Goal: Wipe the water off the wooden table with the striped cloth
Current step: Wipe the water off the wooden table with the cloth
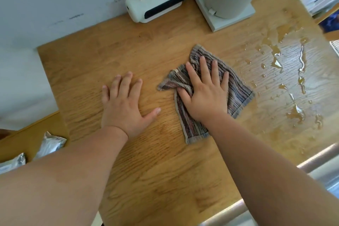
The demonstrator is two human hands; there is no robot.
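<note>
— Where's the rag?
— The small brown-and-pink striped cloth (238, 91) lies rumpled on the light wooden counter (146, 170). It's under my right hand (205, 93), fingers spread flat and pressing down, one fold bunched against my thumb. My left hand (124, 104) rests flat on bare wood beside it, holding nothing.
— And the spill?
— The water (300, 71) pools just right of the cloth. The cloth looks light and limp and would likely bunch, so I'd press with my palm over its middle.
</note>
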